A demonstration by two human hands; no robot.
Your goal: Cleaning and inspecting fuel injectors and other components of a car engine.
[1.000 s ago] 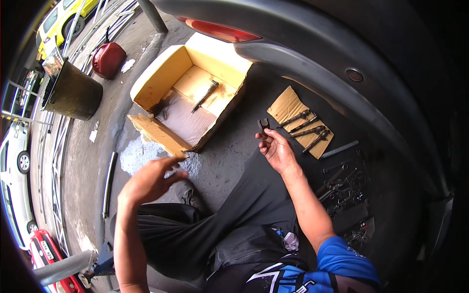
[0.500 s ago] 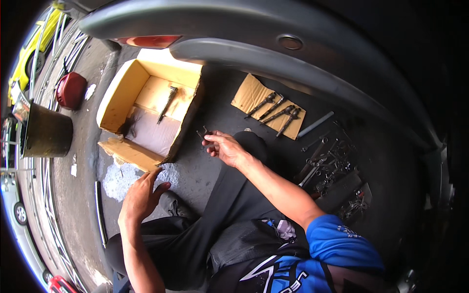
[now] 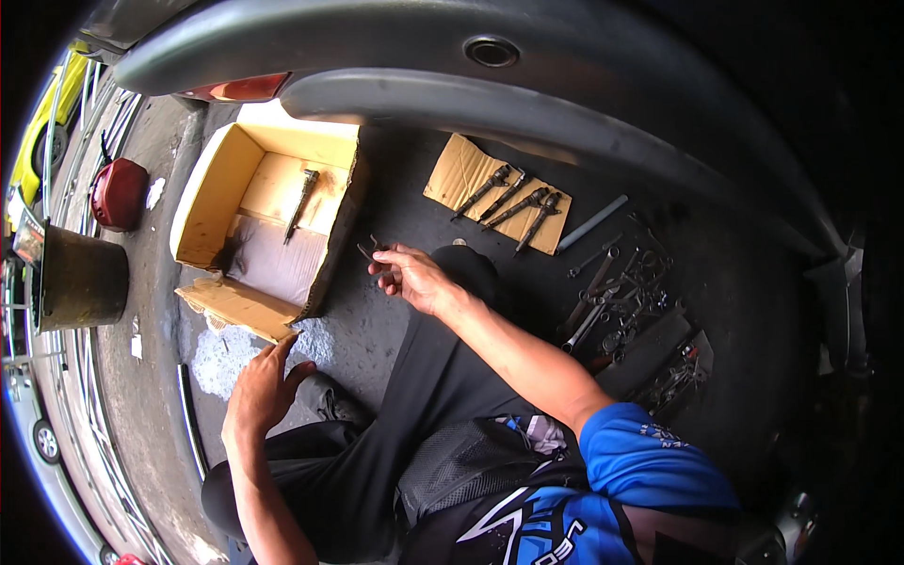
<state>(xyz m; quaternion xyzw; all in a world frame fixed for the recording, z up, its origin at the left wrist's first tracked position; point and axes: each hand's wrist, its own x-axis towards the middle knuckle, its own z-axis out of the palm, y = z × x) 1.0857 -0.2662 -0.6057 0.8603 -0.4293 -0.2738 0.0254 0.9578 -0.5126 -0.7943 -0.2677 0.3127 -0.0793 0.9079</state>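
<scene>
My right hand [image 3: 411, 276] pinches a small dark forked metal piece [image 3: 369, 250] between thumb and fingers, above my bent knee. My left hand [image 3: 266, 384] holds nothing, its thumb apart from the fingers. Those fingertips are at the near flap of an open cardboard box [image 3: 212, 202]; whether they touch it I cannot tell. Inside the box one dark fuel injector [image 3: 300, 207] lies slanted on the stained bottom. Beyond my right hand, several similar injectors [image 3: 514, 196] lie side by side on a flat cardboard piece [image 3: 450, 174].
Wrenches and other tools [image 3: 617, 315] lie heaped on the floor at right, near a grey tube [image 3: 593, 223]. A vehicle bumper [image 3: 395, 42] hangs over the far side. At left stand a dark bucket [image 3: 85, 278] and a red container [image 3: 120, 195]. A bar [image 3: 192, 419] lies near my left forearm.
The view has shifted, so box, injectors and bumper appear farther left. My right hand keeps the forked piece and has turned slightly. The left hand stays by the box flap.
</scene>
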